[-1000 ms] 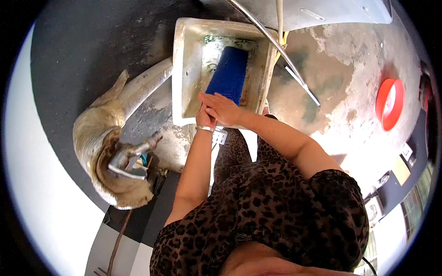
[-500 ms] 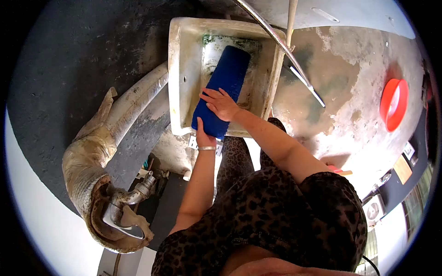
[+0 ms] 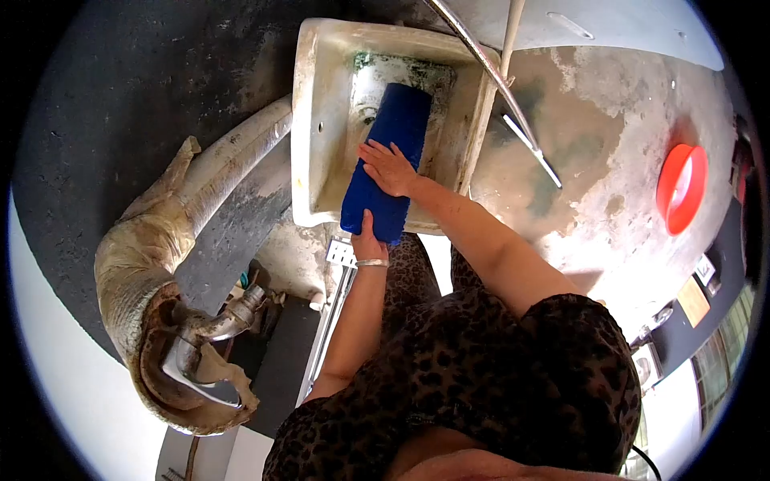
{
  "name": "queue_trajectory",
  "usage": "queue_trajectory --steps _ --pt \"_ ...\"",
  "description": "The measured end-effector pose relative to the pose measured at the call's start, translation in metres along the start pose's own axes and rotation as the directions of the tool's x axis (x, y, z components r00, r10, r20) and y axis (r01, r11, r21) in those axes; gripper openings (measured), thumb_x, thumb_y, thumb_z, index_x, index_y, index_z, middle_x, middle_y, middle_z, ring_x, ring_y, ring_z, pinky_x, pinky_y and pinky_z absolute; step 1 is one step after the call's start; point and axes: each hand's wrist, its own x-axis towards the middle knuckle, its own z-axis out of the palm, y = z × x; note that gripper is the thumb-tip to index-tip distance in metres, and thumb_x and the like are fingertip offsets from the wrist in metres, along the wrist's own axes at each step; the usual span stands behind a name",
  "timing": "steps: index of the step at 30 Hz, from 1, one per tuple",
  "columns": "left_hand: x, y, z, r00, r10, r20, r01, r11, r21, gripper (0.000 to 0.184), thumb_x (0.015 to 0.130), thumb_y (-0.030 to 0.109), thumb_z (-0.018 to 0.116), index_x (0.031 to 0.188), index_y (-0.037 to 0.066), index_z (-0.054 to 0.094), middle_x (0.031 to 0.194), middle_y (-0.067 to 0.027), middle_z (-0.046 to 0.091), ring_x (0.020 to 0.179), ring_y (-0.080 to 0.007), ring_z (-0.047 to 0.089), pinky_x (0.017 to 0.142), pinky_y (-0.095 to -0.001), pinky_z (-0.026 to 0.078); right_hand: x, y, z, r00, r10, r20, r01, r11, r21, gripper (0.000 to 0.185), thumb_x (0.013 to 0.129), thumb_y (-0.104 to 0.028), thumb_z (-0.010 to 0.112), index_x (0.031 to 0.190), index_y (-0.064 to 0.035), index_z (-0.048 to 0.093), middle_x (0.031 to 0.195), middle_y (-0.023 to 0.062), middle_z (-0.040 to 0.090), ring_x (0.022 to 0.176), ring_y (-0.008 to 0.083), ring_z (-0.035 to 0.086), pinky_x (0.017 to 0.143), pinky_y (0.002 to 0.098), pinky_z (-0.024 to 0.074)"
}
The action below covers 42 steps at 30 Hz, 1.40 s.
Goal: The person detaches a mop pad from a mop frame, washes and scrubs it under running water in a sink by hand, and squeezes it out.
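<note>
A long, matte blue slab [image 3: 399,120] with slightly notched edges leans lengthwise in an old, stained sink [image 3: 303,120]. Its near end rests at or above the sink's front rim; I cannot tell whether it is a board or folded cloth. My left hand [image 3: 369,242], with a bracelet at the wrist, grips that near end, thumb on top and the other fingers hidden beneath. Across the slab's middle lies my right hand [image 3: 390,170], palm down with fingers stretched and a little apart.
A metal tube [image 3: 497,76] and a pale pole [image 3: 511,36] cross the sink's right side. On the left, a thick wrapped pipe [image 3: 152,240] ends near a metal fitting [image 3: 233,317]. A red basin [image 3: 682,189] stands on the worn concrete floor [image 3: 577,152] at right.
The slab's near end has shifted slightly right and toward me relative to the sink. My right hand stays flat on it, and my left keeps its grip. The camera view has moved a little.
</note>
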Motion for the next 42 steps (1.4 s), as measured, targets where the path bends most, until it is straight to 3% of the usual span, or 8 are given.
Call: queue_trajectory --steps 13,16,18,22,28,37,41,42 --pt "-0.009 0.006 0.010 0.995 -0.041 0.091 0.048 0.996 -0.078 0.038 0.080 0.013 0.066 0.113 0.000 0.052 0.107 -0.0106 0.059 0.091 -0.0212 0.060 0.075 -0.0329 0.053 0.013 0.003 -0.009 0.994 0.099 0.048 -0.101 0.994 0.050 0.046 0.094 -0.031 0.031 0.136 -0.0119 0.033 0.144 0.0037 0.027 0.134 0.0231 0.019 0.106 0.0480 0.0178" --pt "-0.029 0.017 0.015 0.997 -0.065 0.032 0.067 0.995 -0.075 0.039 0.081 0.012 0.065 0.115 -0.001 0.051 0.108 -0.0099 0.058 0.093 -0.0213 0.059 0.076 -0.0333 0.052 0.035 0.001 -0.030 0.946 0.158 0.284 -0.080 0.960 -0.268 0.048 0.094 -0.031 0.028 0.138 -0.0131 0.028 0.145 0.0038 0.024 0.134 0.0239 0.020 0.107 0.0508 0.0160" --pt "-0.064 0.031 0.013 0.998 0.048 0.027 -0.047 0.998 -0.037 0.040 0.081 0.009 0.064 0.117 -0.001 0.049 0.112 -0.0104 0.057 0.099 -0.0222 0.057 0.083 -0.0351 0.050 0.028 0.030 -0.033 0.933 0.337 0.123 -0.330 0.941 -0.074 0.048 0.094 -0.031 0.026 0.139 -0.0134 0.025 0.147 0.0041 0.019 0.136 0.0246 0.015 0.107 0.0531 0.0137" --pt "-0.095 0.056 -0.028 0.988 -0.112 0.108 0.126 0.984 -0.124 0.039 0.083 0.006 0.061 0.119 0.001 0.048 0.116 -0.0111 0.055 0.105 -0.0235 0.054 0.091 -0.0384 0.046 0.018 0.055 -0.027 0.912 0.318 0.261 -0.314 0.948 -0.058 0.052 0.094 -0.036 0.024 0.141 -0.0129 0.020 0.149 0.0051 0.009 0.137 0.0233 0.009 0.108 0.0517 0.0108" --pt "-0.146 0.085 -0.078 0.986 -0.126 0.108 0.132 0.990 -0.054 0.046 0.083 0.007 0.059 0.126 0.004 0.043 0.121 -0.0107 0.052 0.109 -0.0241 0.052 0.093 -0.0391 0.043 0.011 0.103 -0.007 0.881 0.416 0.224 -0.442 0.893 0.078 0.056 0.092 -0.047 0.028 0.129 -0.0063 0.040 0.130 0.0209 0.043 0.121 0.0314 0.042 0.100 0.0426 0.0320" --pt "-0.167 0.081 -0.120 0.962 -0.195 0.192 0.169 0.976 0.139 0.052 0.084 0.012 0.059 0.131 0.007 0.038 0.126 -0.0074 0.048 0.113 -0.0216 0.049 0.094 -0.0357 0.041 0.011 0.074 -0.039 0.862 0.501 -0.075 -0.498 0.865 0.065 0.060 0.092 -0.050 0.025 0.107 -0.0024 0.059 0.108 0.0174 0.059 0.102 0.0338 0.054 0.089 0.0440 0.0412" --pt "-0.151 0.102 -0.166 0.977 -0.195 0.082 0.183 0.973 0.140 0.052 0.089 0.020 0.054 0.135 0.008 0.033 0.125 -0.0060 0.049 0.113 -0.0171 0.047 0.093 -0.0313 0.040 0.014 0.070 -0.058 0.788 0.615 0.005 -0.615 0.788 -0.018 0.058 0.092 -0.049 0.025 0.108 -0.0038 0.059 0.109 0.0172 0.058 0.100 0.0340 0.055 0.087 0.0446 0.0429" --pt "-0.145 0.118 -0.157 0.988 0.101 0.121 -0.147 0.864 0.481 0.055 0.089 0.019 0.053 0.137 0.005 0.028 0.130 -0.0104 0.042 0.117 -0.0199 0.043 0.094 -0.0313 0.039 0.010 0.064 -0.064 0.780 0.626 0.003 -0.626 0.780 -0.009 0.058 0.092 -0.048 0.025 0.107 -0.0038 0.060 0.109 0.0173 0.058 0.100 0.0340 0.055 0.087 0.0445 0.0430"
